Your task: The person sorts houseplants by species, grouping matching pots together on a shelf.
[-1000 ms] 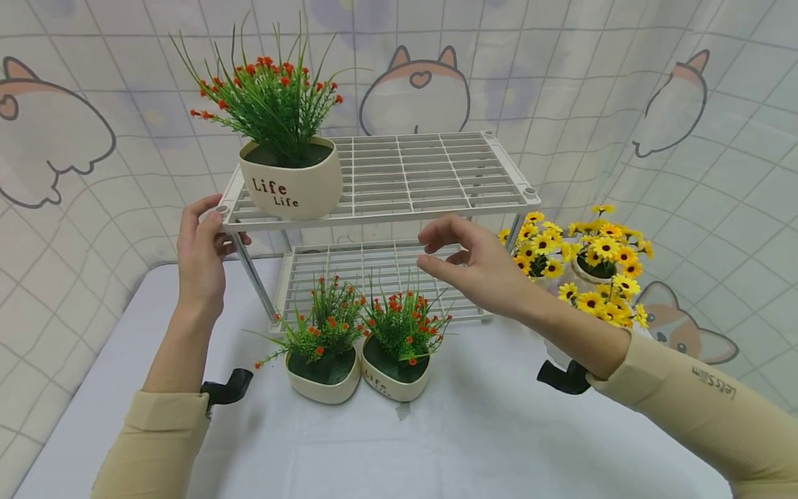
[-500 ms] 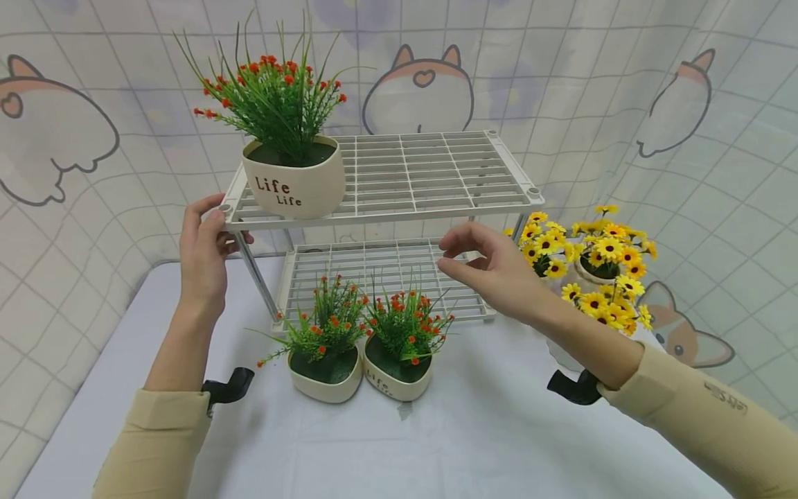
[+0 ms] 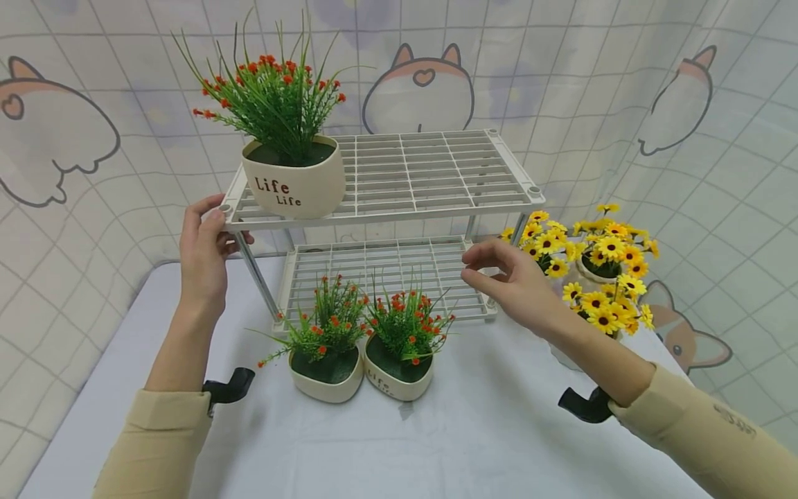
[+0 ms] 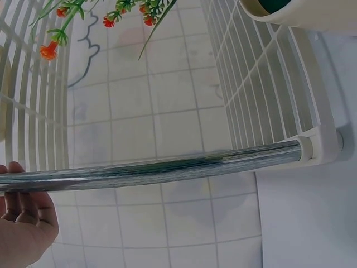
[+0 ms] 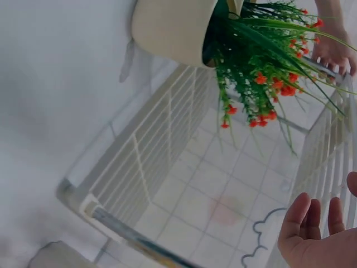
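My left hand [image 3: 204, 256] grips the front left corner of a white two-tier rack [image 3: 386, 219], its fingers around the top of a metal post [image 4: 150, 172]. On the top shelf's left side stands a cream pot [image 3: 296, 184] marked "Life", with red-flowered greenery. My right hand [image 3: 520, 284] hangs in the air before the rack's right end, fingers loosely bent, nothing between them. In the right wrist view, the same hand's fingers [image 5: 301, 215] show beside the rack. Two more red-flowered pots, one left [image 3: 327, 384] and one right [image 3: 402, 382], stand side by side on the table before the lower shelf.
Several yellow-flowered pots [image 3: 595, 277] stand right of the rack, partly behind my right forearm. A white cloth covers the table [image 3: 374, 457]. Behind it hangs a checked curtain [image 3: 555, 83] with cartoon dogs.
My right hand has moved right and slightly down, away from the middle of the rack toward its right end. My left hand keeps its grip on the corner. The pots have not moved.
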The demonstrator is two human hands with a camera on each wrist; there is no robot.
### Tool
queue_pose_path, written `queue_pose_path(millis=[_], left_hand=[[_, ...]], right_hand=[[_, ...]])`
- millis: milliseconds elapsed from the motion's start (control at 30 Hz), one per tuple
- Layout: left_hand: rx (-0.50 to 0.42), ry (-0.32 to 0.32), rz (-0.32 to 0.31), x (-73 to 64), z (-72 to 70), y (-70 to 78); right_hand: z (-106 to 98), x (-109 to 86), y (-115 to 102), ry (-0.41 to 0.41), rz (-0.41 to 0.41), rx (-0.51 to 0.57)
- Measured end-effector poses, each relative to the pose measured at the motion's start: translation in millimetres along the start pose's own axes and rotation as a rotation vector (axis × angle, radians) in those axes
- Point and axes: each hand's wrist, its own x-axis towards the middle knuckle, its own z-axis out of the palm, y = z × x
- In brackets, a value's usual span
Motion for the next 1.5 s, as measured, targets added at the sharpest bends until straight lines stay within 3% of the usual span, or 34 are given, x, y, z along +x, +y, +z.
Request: queue_pose_path(millis=[233, 400, 633, 900, 1200, 1500], left_hand=[[-0.012, -0.003, 0.004, 1.0, -1.0, -0.2], [-0.004, 0.002, -0.001, 0.4, -0.7, 0.0], [-0.05, -0.012, -0.001, 1.5, 0.9, -0.7], [-0.033, -0.004, 0.001, 1.8, 0.1, -0.7], [-0.036, -0.001, -0.003, 1.5, 0.2, -2.7], [-0.022, -0.003, -0.001, 1.7, -0.2, -2.5]], right_hand=[[-9, -14.3, 20, 0.023, 0.125, -0.004], [-16, -28.9, 36, 0.018, 0.163, 0.075], [-29, -61.6, 59, 0.015, 0.229, 0.084], [-38, -88.7, 80, 0.024, 0.351, 0.106], [-39, -101.4, 98, 0.027, 0.376, 0.124], [-20, -99.2, 101, -0.062, 0.387, 0.166]])
